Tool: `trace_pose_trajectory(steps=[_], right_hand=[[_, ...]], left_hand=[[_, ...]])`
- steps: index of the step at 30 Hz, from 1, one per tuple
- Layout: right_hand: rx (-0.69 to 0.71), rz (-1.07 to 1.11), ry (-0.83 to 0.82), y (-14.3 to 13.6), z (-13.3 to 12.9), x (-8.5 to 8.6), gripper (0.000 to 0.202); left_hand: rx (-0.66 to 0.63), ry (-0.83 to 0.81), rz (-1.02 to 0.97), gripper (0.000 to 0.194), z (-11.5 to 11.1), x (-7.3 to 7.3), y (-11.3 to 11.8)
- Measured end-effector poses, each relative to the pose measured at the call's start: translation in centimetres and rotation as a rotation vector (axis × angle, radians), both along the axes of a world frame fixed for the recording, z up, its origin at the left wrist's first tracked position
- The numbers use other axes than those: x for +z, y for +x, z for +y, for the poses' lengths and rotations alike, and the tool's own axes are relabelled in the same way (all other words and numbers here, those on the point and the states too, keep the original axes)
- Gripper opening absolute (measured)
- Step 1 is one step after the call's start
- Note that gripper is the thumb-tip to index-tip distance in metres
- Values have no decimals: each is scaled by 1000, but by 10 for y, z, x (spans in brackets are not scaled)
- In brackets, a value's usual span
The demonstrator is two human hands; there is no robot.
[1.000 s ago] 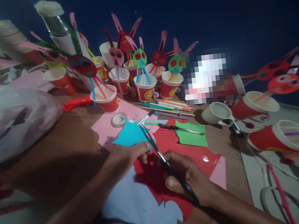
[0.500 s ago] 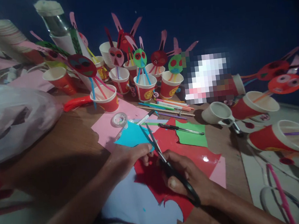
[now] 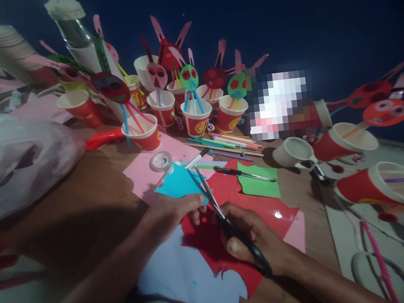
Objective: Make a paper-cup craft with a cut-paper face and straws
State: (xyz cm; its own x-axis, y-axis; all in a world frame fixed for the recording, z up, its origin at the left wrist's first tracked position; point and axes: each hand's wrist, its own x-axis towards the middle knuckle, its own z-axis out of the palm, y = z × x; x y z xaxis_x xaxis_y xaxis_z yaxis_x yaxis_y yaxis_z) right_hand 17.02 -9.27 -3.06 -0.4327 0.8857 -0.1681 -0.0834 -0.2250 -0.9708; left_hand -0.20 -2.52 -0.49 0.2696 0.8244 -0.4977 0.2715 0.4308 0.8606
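Left hand (image 3: 179, 208) pinches blue paper (image 3: 179, 181), right hand (image 3: 261, 236) holds scissors (image 3: 229, 226); I'd steer the blades (image 3: 213, 202) clear of that left thumb (image 3: 196, 200).

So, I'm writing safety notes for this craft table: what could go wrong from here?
The left hand pinches the bright blue paper with its thumb close to the scissors, whose blades stand apart, so a slip might nick it. The red sheet lies below the blades, so a low cut could catch it too.
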Motion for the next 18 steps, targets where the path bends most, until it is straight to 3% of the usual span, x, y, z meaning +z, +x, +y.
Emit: trace_pose_trajectory(steps=[12, 18], right_hand=[[-12, -9, -33, 1, -1, -1, 37], [-58, -24, 55, 1, 1, 0, 33]], left_hand=[[-32, 0, 38, 37, 1, -1, -3], [-17, 34, -120, 24, 0, -3, 2]])
